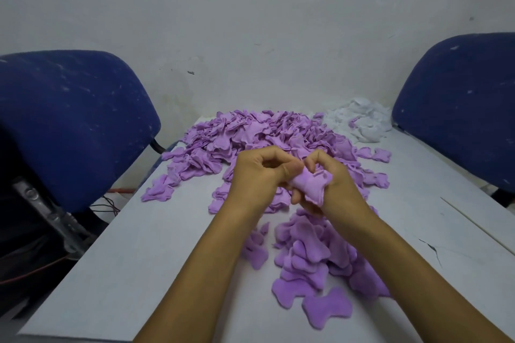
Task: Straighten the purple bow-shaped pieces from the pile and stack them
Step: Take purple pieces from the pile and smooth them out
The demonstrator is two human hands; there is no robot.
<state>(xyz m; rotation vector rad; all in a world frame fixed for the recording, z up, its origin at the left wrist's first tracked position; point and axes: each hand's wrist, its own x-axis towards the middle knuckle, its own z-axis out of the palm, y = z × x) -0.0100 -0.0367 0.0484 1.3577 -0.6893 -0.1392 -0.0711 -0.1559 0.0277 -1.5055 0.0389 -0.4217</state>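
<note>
A big pile of purple bow-shaped fabric pieces (pixel 250 136) covers the far middle of the white table (pixel 133 253). Above the table's centre, my left hand (pixel 256 175) and my right hand (pixel 331 178) both pinch one crumpled purple piece (pixel 309 185) between them, fingers curled round it. Below my hands, a looser heap of flatter purple pieces (pixel 312 256) lies near the front, partly hidden by my right forearm. One flat bow piece (pixel 326 310) lies at its front edge.
A small heap of white fabric pieces (pixel 359 122) sits at the far right of the table. Blue chairs stand on the left (pixel 69 125) and right (pixel 459 103). A wall closes the back. Wires and a metal frame (pixel 53 217) lie left of the table.
</note>
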